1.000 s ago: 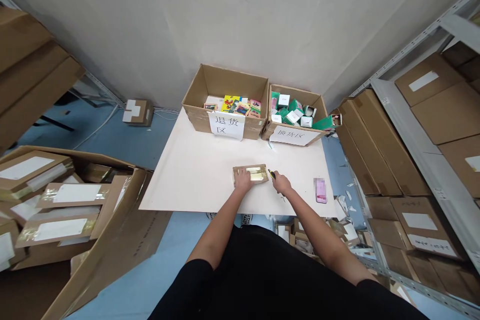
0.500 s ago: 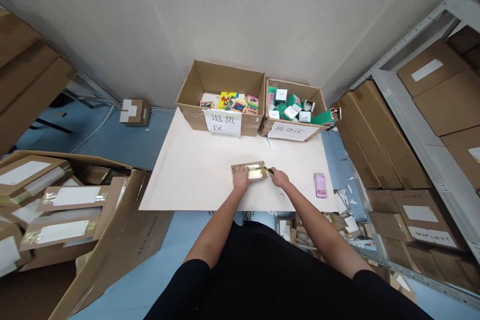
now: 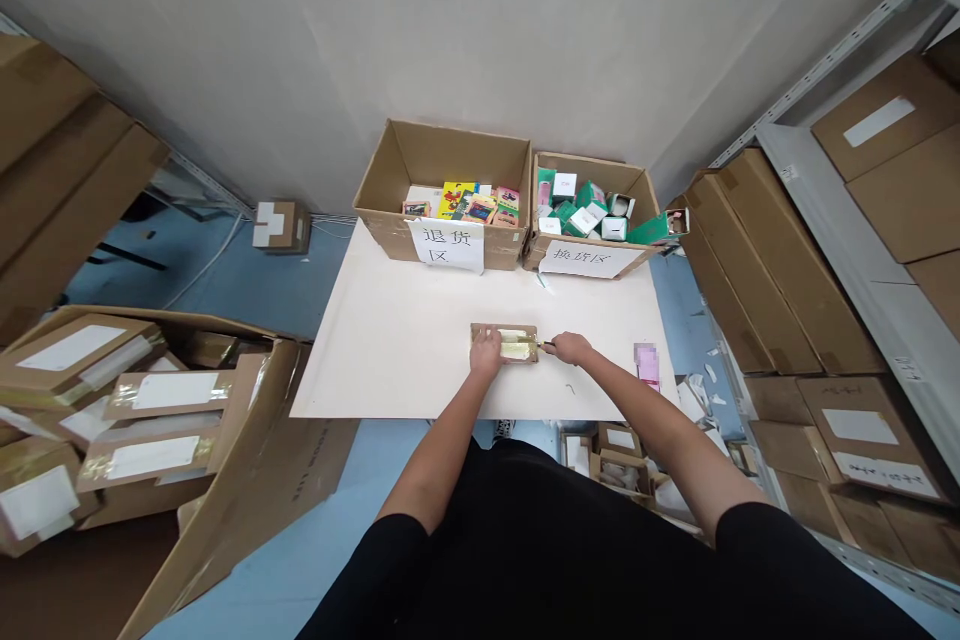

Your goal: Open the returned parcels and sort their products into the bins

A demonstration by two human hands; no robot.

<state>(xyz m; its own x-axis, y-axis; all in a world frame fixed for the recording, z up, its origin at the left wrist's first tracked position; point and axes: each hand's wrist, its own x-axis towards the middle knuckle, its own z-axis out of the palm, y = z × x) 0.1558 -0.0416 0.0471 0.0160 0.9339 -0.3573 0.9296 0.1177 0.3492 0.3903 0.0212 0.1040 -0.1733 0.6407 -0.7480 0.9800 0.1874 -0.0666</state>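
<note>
A small, flat parcel (image 3: pixel 517 345) of brown cardboard, glossy with yellowish tape, lies near the front edge of the pale desk (image 3: pixel 390 340). The left hand (image 3: pixel 486 352) presses flat on it. The right hand (image 3: pixel 571 348) grips a slim cutter (image 3: pixel 546 346) at its right end. The parcel now sits squarer than a moment ago.

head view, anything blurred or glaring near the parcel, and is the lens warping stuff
Head view: sharp and evenly lit, soft shadows only; tape on the parcel under the left hand glares yellow; the cutter in the right hand is too small to read; the pink item is pixelated; wide lens splays the shelving.
</note>
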